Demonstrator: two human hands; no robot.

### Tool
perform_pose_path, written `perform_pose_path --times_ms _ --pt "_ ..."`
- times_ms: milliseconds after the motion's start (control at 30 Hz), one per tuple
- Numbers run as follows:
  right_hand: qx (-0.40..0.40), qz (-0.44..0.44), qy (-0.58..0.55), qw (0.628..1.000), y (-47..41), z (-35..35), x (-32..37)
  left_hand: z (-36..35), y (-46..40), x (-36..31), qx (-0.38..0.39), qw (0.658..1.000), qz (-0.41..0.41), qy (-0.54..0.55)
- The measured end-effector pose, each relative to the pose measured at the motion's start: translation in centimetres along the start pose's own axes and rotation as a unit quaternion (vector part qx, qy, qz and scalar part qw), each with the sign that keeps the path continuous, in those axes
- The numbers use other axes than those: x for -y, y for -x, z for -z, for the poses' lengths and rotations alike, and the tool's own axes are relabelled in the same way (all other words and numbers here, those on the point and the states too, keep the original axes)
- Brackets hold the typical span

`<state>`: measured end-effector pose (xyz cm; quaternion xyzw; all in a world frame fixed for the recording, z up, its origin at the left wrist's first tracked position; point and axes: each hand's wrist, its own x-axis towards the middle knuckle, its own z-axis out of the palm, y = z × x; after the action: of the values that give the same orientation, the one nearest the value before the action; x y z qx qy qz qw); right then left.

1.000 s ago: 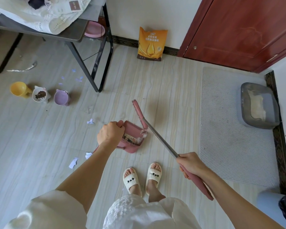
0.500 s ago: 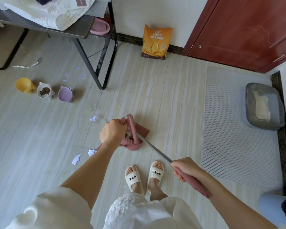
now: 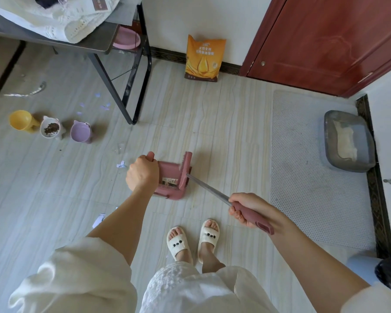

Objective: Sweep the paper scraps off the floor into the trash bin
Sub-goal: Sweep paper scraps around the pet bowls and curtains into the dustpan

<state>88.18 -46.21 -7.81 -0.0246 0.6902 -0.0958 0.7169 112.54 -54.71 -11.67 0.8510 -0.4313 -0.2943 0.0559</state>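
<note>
My left hand [image 3: 142,173] grips the top of the pink dustpan's handle, and the dustpan [image 3: 169,177] stands on the floor just ahead of my feet. My right hand [image 3: 246,208] grips the pink grip of the broom [image 3: 209,192]. Its metal shaft runs up-left to the pink broom head [image 3: 185,170], which lies across the dustpan's right side. Paper scraps lie on the floor: one [image 3: 120,164] left of the dustpan, one [image 3: 99,220] beside my left forearm, several more [image 3: 104,106] under the table. The trash bin [image 3: 384,274] with a black liner shows at the bottom right edge.
A black-legged table [image 3: 113,39] with white cloth stands at the back left. Three pet bowls [image 3: 52,128] sit on the floor at the left. An orange bag [image 3: 202,58] leans on the wall. At the right are a grey mat [image 3: 312,168], a litter tray [image 3: 348,141] and a red door [image 3: 325,39].
The broom head has swung from in front of the dustpan back onto its right side. My right hand has slid along the grip. The dustpan has stayed in place.
</note>
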Motion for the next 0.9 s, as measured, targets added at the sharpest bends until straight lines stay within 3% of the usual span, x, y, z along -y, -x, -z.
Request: perform_pose_path --times_ms 233,633,800,900 --pt "-0.015 0.013 0.070 0.997 1.4 -0.2 1.7 1.0 -0.6 0.9 -0.027 1.000 0.013 0.006" --pt "-0.004 0.018 -0.022 1.000 2.5 -1.9 3.6 0.1 0.2 1.8 -0.033 0.999 0.005 0.019" --pt "-0.007 0.016 -0.038 0.999 2.1 -2.3 3.9 -0.6 0.5 1.0 0.015 0.999 -0.011 0.038" --pt "-0.012 0.019 -0.016 1.000 1.6 -2.5 3.4 -0.3 -0.1 0.4 0.075 0.991 -0.074 0.077"
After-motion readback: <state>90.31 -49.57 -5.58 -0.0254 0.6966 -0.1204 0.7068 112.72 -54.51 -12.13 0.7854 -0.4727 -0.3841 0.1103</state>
